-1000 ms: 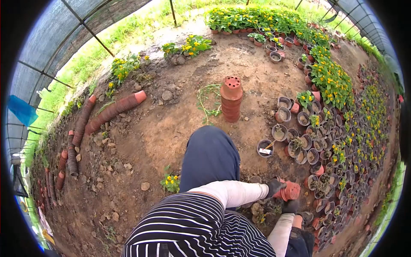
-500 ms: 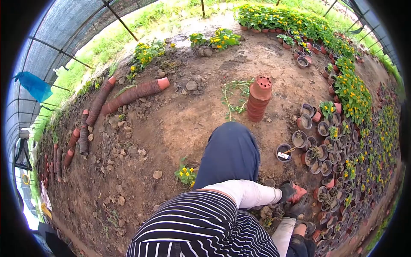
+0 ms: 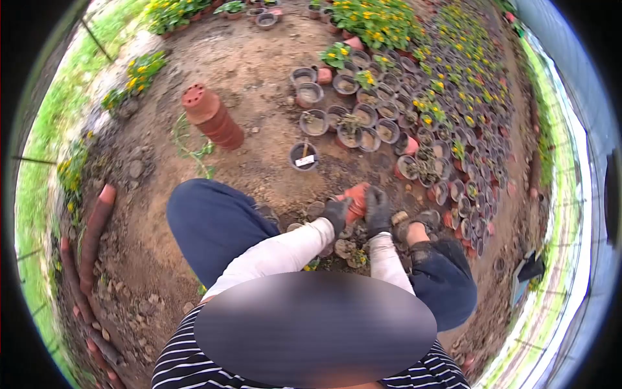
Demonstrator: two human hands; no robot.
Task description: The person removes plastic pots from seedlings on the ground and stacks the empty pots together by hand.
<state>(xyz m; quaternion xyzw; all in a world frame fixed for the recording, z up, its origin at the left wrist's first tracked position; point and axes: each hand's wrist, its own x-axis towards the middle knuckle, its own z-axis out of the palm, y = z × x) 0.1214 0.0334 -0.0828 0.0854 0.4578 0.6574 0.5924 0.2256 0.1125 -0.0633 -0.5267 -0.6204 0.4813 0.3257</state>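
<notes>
A terracotta-coloured plastic flower pot [image 3: 354, 200] is tilted between my two gloved hands, low over the ground. My left hand [image 3: 336, 215], in a dark glove, grips its left side. On the opposite side my right hand [image 3: 377, 211], gloved as well, is closed against the pot's edge; its fingertips are partly hidden. Clumps of soil and wilted plant bits [image 3: 350, 249] lie just below the hands. Ahead of them stands a dark pot [image 3: 303, 156] holding a white label and a stick.
Crowded pots [image 3: 387, 129] of soil spread to the right, many with yellow flowers [image 3: 369, 23]. A tall stack of upturned pots [image 3: 217, 120] stands ahead left. Long rows of nested pots [image 3: 97, 236] lie at far left. My shoe [image 3: 418, 223] is right of the hands.
My view has swung to the right. My right hand, lower and apart from the pot before, has come up beside it. The left hand still grips the pot.
</notes>
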